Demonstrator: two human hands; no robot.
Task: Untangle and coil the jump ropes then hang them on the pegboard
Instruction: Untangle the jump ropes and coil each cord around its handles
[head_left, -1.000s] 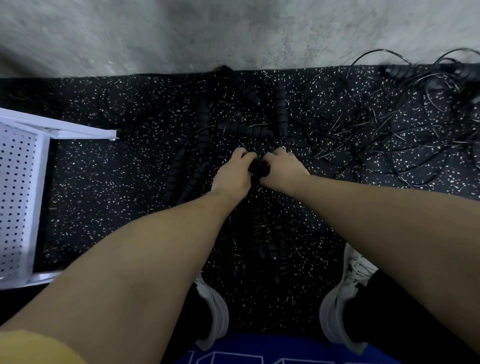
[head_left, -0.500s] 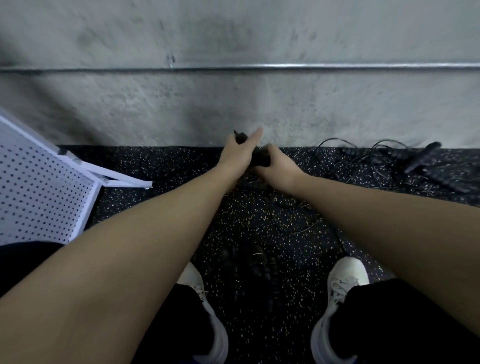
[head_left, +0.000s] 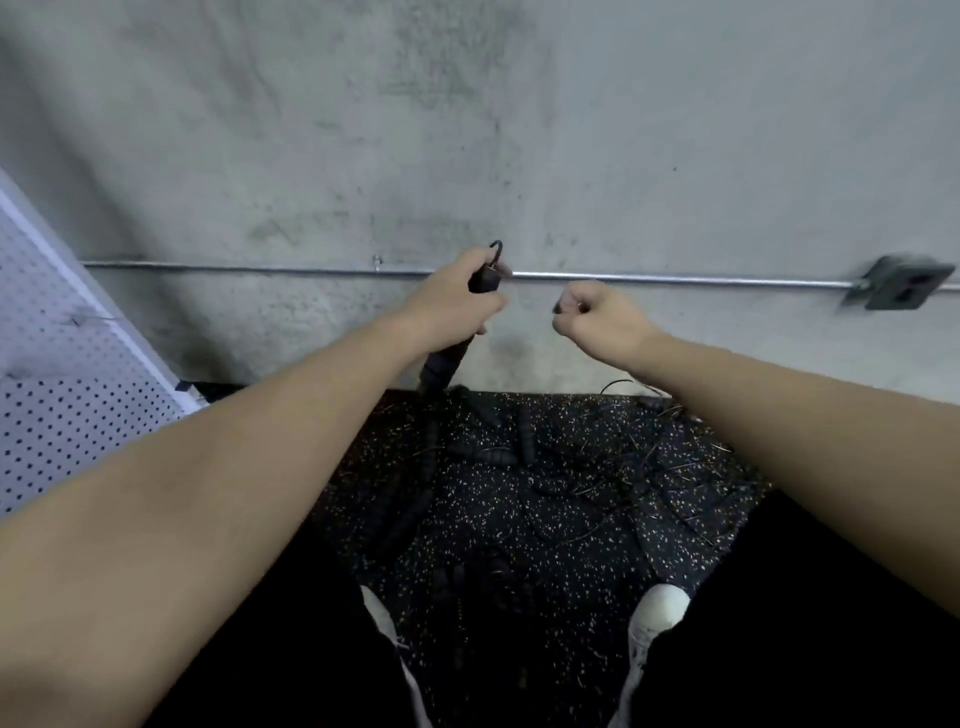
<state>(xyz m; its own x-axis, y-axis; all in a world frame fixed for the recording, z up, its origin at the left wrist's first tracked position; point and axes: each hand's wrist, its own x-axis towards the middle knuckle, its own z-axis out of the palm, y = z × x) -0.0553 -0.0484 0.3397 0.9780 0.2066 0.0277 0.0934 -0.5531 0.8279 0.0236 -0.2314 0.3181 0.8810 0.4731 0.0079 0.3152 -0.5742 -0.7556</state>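
My left hand (head_left: 452, 301) grips the black ribbed handles of a jump rope (head_left: 441, 364), lifted up in front of the concrete wall; a small loop of cord sticks out above the fist. My right hand (head_left: 597, 317) is curled a short way to the right, apart from the left hand, and pinches a small dark bit that looks like the thin cord. More black handles (head_left: 493, 447) and tangled thin cords (head_left: 665, 483) lie on the speckled black floor below. The white pegboard (head_left: 62, 395) leans at the far left.
A metal conduit pipe (head_left: 675, 280) runs along the wall at hand height to a grey outlet box (head_left: 904, 283) at the right. My white shoes (head_left: 657, 608) stand on the mat close to the rope pile.
I have risen from the floor and both hands came up with the handles. The hands, pressed together before, have separated; the right one has drawn off to the right.
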